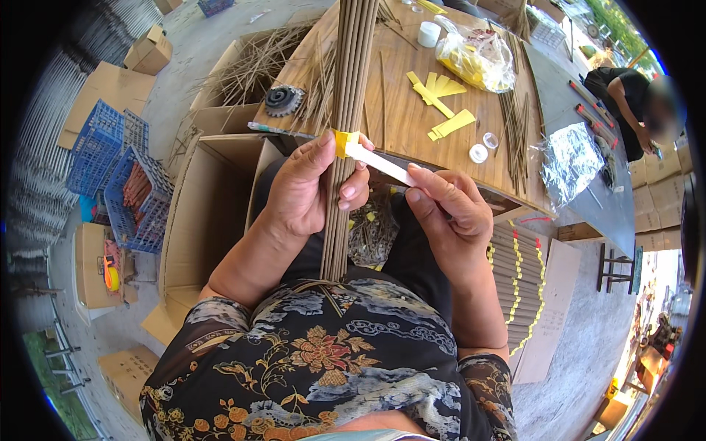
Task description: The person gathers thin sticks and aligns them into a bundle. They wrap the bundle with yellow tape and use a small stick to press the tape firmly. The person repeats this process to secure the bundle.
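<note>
A bundle of long thin brown sticks (349,81) stands before me, its lower end against my lap. My left hand (305,180) is closed round the bundle, thumb pressing a yellow paper band (343,144) onto it. From that band a strip with its white side up (386,165) runs off to the right. The strip's free end is pinched between the thumb and fingers of my right hand (450,209), which holds it stretched out. On the wooden table (404,62) beyond lie yellow paper strips (441,87), apart from both hands.
A clear bag with yellow contents (476,59), a white tub (429,34) and a dark gear (284,101) are on the table. Finished-looking banded bundles (518,287) lie at right. Cardboard boxes (202,220) and blue crates (140,198) stand left. Another person (625,103) works far right.
</note>
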Action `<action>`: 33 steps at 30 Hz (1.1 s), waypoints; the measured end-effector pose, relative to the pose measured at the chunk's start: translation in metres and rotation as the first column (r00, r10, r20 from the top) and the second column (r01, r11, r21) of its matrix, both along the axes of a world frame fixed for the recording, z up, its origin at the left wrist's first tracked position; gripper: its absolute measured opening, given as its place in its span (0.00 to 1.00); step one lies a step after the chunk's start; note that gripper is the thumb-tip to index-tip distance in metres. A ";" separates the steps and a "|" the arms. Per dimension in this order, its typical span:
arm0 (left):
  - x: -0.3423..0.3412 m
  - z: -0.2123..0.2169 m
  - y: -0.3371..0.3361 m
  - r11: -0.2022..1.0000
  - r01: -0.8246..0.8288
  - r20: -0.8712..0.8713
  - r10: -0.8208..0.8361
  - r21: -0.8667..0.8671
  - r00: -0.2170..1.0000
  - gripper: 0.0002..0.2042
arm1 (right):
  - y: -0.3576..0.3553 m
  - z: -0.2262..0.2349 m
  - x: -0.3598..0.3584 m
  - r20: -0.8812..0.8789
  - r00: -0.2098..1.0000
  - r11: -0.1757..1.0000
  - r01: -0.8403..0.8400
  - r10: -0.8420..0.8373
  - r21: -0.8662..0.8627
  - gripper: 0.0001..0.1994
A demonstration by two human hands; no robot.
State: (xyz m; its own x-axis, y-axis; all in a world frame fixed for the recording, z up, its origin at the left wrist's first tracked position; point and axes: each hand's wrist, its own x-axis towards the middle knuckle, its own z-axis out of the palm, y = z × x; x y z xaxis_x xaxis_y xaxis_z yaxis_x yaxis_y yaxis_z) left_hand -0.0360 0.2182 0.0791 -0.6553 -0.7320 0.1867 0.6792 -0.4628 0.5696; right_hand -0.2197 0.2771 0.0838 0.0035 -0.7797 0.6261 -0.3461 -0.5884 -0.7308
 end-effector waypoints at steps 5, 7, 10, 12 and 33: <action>-0.002 0.000 0.002 0.999 -0.008 0.013 0.008 0.049 1.000 0.20 | -0.003 -0.001 0.001 -0.059 0.997 0.996 0.044 -0.048 -0.074 0.15; -0.002 0.000 0.002 0.998 -0.023 0.016 0.022 0.062 1.000 0.19 | -0.006 -0.003 0.000 -0.106 0.991 0.989 0.063 -0.077 -0.133 0.15; -0.001 0.000 0.002 0.996 -0.022 0.008 0.021 0.090 1.000 0.19 | -0.007 -0.005 -0.005 -0.121 0.989 0.992 0.068 -0.081 -0.110 0.15; -0.002 0.000 0.001 0.991 -0.034 0.004 0.033 0.128 0.999 0.19 | -0.006 -0.006 -0.006 -0.087 0.993 0.993 0.067 -0.075 -0.095 0.15; -0.036 -0.004 0.005 0.966 -0.231 0.304 0.256 -0.115 0.918 0.14 | -0.038 0.007 0.018 0.539 0.840 0.925 -0.247 0.057 0.288 0.25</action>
